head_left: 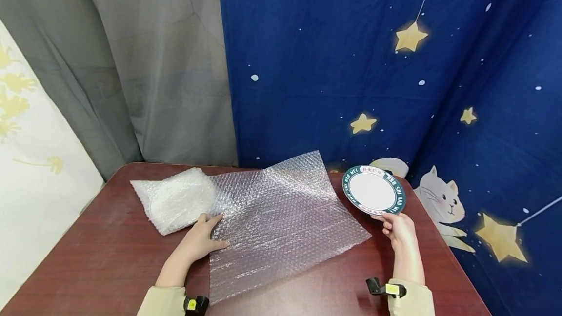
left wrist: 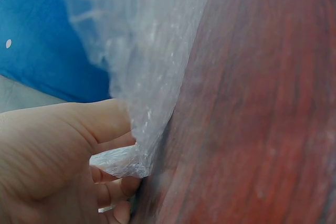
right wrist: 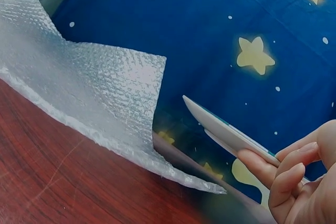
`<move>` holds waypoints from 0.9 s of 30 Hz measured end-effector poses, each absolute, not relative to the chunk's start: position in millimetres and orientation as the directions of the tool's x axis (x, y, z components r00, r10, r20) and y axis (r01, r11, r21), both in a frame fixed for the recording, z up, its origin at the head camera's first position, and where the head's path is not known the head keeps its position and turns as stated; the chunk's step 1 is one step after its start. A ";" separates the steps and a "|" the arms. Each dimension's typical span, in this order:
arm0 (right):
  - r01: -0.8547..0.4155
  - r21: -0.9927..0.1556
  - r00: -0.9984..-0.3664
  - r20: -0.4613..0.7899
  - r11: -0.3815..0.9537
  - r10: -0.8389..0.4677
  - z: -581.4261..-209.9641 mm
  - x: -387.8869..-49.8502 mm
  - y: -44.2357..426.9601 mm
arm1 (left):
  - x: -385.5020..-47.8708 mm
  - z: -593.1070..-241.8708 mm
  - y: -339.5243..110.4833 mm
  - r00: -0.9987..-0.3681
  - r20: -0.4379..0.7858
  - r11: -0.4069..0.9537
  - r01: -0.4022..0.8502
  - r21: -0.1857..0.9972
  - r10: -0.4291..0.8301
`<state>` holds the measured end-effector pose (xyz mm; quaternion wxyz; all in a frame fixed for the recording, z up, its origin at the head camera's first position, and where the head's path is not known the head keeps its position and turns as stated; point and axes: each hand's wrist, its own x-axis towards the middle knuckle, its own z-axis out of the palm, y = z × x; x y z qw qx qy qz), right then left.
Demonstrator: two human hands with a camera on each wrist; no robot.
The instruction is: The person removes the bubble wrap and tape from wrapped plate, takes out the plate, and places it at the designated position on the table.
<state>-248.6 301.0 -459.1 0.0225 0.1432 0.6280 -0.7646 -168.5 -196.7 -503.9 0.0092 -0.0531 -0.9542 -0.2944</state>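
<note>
A sheet of bubble wrap (head_left: 285, 213) lies spread over the table, its far right corner raised. My left hand (head_left: 199, 240) is at the sheet's left edge; in the left wrist view the thumb and fingers of this hand (left wrist: 63, 156) are around the edge of the wrap (left wrist: 152, 51). On the right, my right hand (head_left: 401, 230) pinches the near rim of a white plate (head_left: 372, 191) with a green patterned border, held tilted above the table. The right wrist view shows the plate (right wrist: 231, 134) edge-on between thumb and fingers of the hand (right wrist: 304, 177).
A bubble-wrapped bundle (head_left: 182, 199) lies at the table's back left, beside the sheet. The brown table (head_left: 101, 257) ends at grey and blue curtains (head_left: 316, 62) behind it. A white cat figure (head_left: 441, 196) is printed on the curtain at the right.
</note>
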 end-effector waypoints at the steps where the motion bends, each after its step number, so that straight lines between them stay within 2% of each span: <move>1: 0.214 -0.954 -0.958 -0.247 -0.208 0.147 -459.5 -248.6 301.5 | -168.6 -503.9 -196.7 -0.994 0.049 0.821 0.107 0.560 0.096; 15: 0.242 -0.945 -0.931 -0.289 -0.219 0.221 -470.8 -248.4 308.6 | -168.9 -504.1 -196.4 -0.994 0.047 0.817 0.105 0.568 0.095; 27: 0.259 -0.938 -0.920 -0.312 -0.228 0.236 -478.9 -248.1 315.0 | -167.4 -502.9 -195.6 -0.994 0.052 0.813 0.106 0.572 0.093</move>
